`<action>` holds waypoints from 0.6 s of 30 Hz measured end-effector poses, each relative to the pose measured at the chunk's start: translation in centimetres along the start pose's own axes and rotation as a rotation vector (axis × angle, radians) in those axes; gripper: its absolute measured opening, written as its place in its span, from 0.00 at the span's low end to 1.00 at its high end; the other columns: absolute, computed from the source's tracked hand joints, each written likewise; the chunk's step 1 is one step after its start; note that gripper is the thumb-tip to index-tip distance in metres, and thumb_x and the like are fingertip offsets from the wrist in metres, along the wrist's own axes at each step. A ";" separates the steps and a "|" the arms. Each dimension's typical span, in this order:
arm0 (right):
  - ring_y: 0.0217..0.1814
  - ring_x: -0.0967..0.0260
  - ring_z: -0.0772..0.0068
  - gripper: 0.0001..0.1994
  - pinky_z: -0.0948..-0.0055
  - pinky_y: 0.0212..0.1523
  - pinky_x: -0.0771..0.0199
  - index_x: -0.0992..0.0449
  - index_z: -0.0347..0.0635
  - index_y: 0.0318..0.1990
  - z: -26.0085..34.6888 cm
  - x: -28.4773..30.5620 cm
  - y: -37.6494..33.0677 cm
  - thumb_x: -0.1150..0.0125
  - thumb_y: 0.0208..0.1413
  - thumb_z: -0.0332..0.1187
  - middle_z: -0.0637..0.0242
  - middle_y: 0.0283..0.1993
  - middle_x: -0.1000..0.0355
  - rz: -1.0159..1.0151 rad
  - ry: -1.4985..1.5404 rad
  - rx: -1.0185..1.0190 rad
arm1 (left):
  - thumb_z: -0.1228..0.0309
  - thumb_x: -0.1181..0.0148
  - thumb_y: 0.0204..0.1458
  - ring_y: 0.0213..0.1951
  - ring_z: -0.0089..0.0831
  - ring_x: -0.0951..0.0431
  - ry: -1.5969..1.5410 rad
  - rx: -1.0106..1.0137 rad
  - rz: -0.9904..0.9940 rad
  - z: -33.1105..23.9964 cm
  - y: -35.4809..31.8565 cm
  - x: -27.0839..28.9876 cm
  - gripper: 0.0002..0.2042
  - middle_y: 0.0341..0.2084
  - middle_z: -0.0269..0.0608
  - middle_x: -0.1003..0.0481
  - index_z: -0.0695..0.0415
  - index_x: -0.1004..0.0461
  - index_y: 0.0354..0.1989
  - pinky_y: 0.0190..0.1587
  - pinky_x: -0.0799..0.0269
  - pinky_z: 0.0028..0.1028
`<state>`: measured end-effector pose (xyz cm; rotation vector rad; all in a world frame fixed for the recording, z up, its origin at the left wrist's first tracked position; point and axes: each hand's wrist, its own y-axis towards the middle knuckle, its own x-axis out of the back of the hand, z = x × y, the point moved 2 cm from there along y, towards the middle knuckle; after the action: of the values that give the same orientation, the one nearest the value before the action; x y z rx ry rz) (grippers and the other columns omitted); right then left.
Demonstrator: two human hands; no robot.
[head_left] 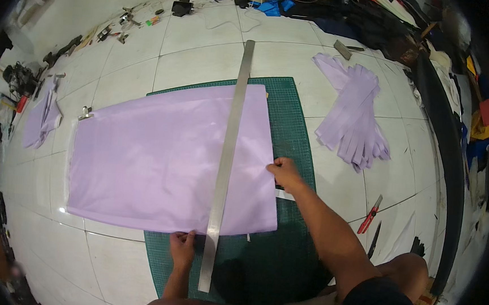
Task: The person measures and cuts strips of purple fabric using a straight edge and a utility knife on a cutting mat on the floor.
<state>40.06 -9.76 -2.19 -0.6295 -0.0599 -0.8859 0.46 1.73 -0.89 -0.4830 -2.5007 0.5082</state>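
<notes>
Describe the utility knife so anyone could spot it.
Start at the green mat beneath the lilac sheet. On the tiles right of it, below the lilac strips in view, lies the knife; its red handle separates it from the slim black tool beside it.

A short, black sleeve (384,304) covers the upper right arm; the right forearm (335,232), right hand (286,175) and left hand (182,248) are bare.

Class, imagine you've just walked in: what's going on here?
A person's right hand pinches the right edge of a lilac sheet; the left hand has its fingers at the near edge. A long metal ruler lies across the sheet, which partly covers a green cutting mat. Some lilac strips lie farther right.
</notes>
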 end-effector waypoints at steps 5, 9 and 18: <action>0.20 0.34 0.73 0.10 0.70 0.18 0.34 0.25 0.36 0.30 -0.6 4.1 0.7 0.33 0.48 0.33 0.65 0.23 0.31 0.014 0.046 -0.082 | 0.66 0.32 0.55 0.32 0.28 0.23 -0.013 -0.035 0.094 -0.3 -1.6 -3.2 0.19 0.32 0.45 0.22 0.66 0.34 0.43 0.35 0.26 0.27; 0.21 0.33 0.73 0.09 0.70 0.18 0.33 0.25 0.37 0.30 -0.3 7.6 2.0 0.33 0.47 0.33 0.65 0.23 0.30 -0.066 0.036 -0.068 | 0.65 0.31 0.54 0.31 0.27 0.24 0.059 -0.026 0.201 -4.1 -2.1 -5.1 0.18 0.31 0.45 0.22 0.66 0.32 0.39 0.34 0.27 0.28; 0.26 0.30 0.69 0.09 0.66 0.30 0.28 0.23 0.37 0.29 -2.0 8.4 2.7 0.32 0.45 0.34 0.64 0.26 0.26 -0.103 -0.076 -0.023 | 0.63 0.27 0.48 0.35 0.36 0.20 0.666 -0.401 0.401 -4.4 -5.9 -3.2 0.20 0.34 0.49 0.21 0.66 0.27 0.41 0.40 0.24 0.35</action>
<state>47.05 -15.52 -2.55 -0.6863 -0.1518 -0.9627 4.12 -3.66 3.85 -1.1148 -1.8497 -0.0366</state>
